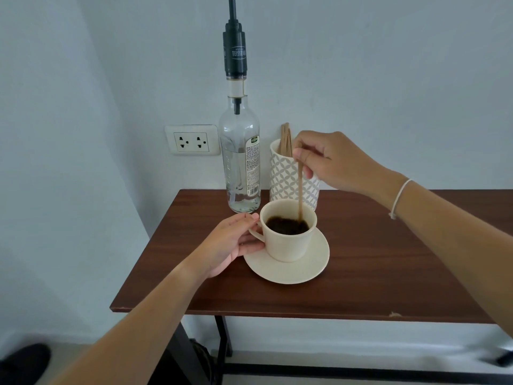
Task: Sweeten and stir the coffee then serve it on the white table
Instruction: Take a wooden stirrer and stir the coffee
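Observation:
A cream cup [288,245] holding dark coffee [287,225] stands on a cream saucer [311,266] on a dark brown table [374,259]. My left hand [231,243] grips the cup's handle on its left side. My right hand [327,159] hovers above and behind the cup, pinching the top of a thin wooden stir stick [300,190]. The stick hangs almost upright, with its lower end dipped in the coffee at the cup's right side. A clear syrup bottle [241,162] with a tall black pump stands just behind the cup on the left.
A patterned white holder [283,176] with several more wooden sticks stands behind the cup, next to the bottle. A wall socket [191,140] sits to the left of the bottle. The table's left edge lies close to my left wrist. No white table is in view.

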The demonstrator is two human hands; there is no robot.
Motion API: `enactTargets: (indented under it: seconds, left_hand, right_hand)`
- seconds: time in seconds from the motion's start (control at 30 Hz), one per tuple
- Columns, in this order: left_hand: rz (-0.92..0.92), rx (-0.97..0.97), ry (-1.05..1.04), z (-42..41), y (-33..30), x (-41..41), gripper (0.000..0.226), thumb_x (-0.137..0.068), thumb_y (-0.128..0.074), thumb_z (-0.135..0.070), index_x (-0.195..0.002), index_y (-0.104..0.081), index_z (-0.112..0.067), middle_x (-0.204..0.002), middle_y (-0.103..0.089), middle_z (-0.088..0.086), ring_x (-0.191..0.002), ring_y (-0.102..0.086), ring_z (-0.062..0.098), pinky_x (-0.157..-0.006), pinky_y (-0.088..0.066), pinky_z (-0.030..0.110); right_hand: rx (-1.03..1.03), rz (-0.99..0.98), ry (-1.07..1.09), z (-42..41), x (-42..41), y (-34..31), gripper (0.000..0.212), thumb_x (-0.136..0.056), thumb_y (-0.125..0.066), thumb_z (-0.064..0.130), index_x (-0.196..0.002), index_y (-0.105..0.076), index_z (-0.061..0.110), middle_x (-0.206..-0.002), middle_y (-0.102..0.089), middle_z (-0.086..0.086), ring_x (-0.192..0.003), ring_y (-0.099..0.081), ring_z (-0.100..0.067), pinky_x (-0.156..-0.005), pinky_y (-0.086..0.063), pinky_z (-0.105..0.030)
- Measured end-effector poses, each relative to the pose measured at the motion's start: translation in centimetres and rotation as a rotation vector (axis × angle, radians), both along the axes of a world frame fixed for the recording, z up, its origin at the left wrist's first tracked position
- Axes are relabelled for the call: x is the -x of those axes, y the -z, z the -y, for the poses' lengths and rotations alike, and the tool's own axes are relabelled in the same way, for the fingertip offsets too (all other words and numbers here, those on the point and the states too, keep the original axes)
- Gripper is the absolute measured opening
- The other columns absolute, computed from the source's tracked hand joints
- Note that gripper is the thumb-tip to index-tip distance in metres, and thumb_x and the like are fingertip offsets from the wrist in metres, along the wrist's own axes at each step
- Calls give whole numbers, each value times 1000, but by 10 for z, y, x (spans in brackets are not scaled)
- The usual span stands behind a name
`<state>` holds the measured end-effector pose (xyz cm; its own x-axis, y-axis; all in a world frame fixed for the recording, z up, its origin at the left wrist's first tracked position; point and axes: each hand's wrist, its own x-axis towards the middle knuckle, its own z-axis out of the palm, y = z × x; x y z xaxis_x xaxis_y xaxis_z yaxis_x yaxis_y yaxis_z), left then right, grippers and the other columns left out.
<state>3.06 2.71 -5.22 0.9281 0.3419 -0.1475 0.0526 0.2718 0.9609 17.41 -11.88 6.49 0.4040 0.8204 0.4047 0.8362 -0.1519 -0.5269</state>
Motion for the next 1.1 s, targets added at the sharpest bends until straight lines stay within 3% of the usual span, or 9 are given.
enactTargets:
  seconds: [0.17,0.33,0.4,0.53,0.6,0.73,0.83,0.97,1.1]
  left_hand:
    - [2,6,4,0,0,0,42,-94,-48,-22,-122,-48,9,-113,-60,20,-109,-61,28,-87,-54,33]
    - [-7,10,-3,1,-1,0,41,-94,-47,-21,-122,-49,9,-111,-62,19,-107,-62,26,-87,-55,33]
    - [-4,11,-3,2,-1,0,41,-94,-47,-21,-122,-49,9,-108,-63,17,-106,-62,25,-86,-55,33]
    - [-6,-7,-12,2,-1,0,42,-95,-47,-22,-122,-48,10,-111,-59,19,-106,-61,27,-86,-55,33]
    - [-8,-7,-12,2,-1,0,43,-94,-47,-22,-123,-48,10,-110,-59,18,-104,-61,25,-85,-55,32]
    - [-12,3,-8,1,-1,0,37,-94,-47,-22,-118,-52,7,-109,-61,17,-106,-62,26,-87,-55,33]
    - [-15,-7,-8,1,-1,0,38,-94,-47,-22,-119,-52,6,-112,-61,19,-109,-61,28,-89,-54,34]
    - [-11,-11,-21,1,0,-1,41,-95,-47,-21,-122,-49,8,-114,-59,21,-111,-59,30,-88,-55,34]
    - [-15,-6,-20,1,0,-1,39,-94,-47,-22,-121,-51,6,-111,-62,18,-110,-61,29,-88,-54,34]
  right_hand:
    - [4,-167,-142,-3,17,0,20,-95,-46,15,-77,-53,15,-57,-59,0,-41,-44,-5,-49,-40,-14]
    - [-10,-21,-50,-11,10,3,16,-95,-45,18,-84,-55,12,-62,-65,2,-46,-46,-9,-52,-40,-22]
    - [1,40,8,-7,3,2,19,-94,-45,19,-80,-54,11,-64,-66,-6,-43,-45,-5,-48,-36,-15]
    - [8,-68,-43,-1,10,1,22,-94,-46,17,-78,-55,5,-55,-60,-3,-42,-43,-6,-50,-38,-18]
    - [-8,-131,-110,-5,19,2,20,-95,-46,16,-79,-55,7,-56,-59,-1,-41,-45,-5,-49,-39,-13]
    - [-23,-24,-51,-13,17,4,18,-96,-44,20,-84,-55,12,-63,-64,-3,-48,-47,-13,-55,-42,-26]
    - [-5,92,46,-7,5,3,23,-95,-43,23,-84,-55,7,-68,-65,-14,-55,-50,-25,-58,-43,-34]
    - [-12,-75,-49,-3,13,4,24,-96,-44,20,-79,-54,7,-55,-59,-4,-45,-48,-9,-52,-42,-23]
    - [-54,-142,-109,-14,22,8,21,-97,-43,17,-78,-52,17,-58,-61,-1,-42,-48,-9,-51,-43,-22]
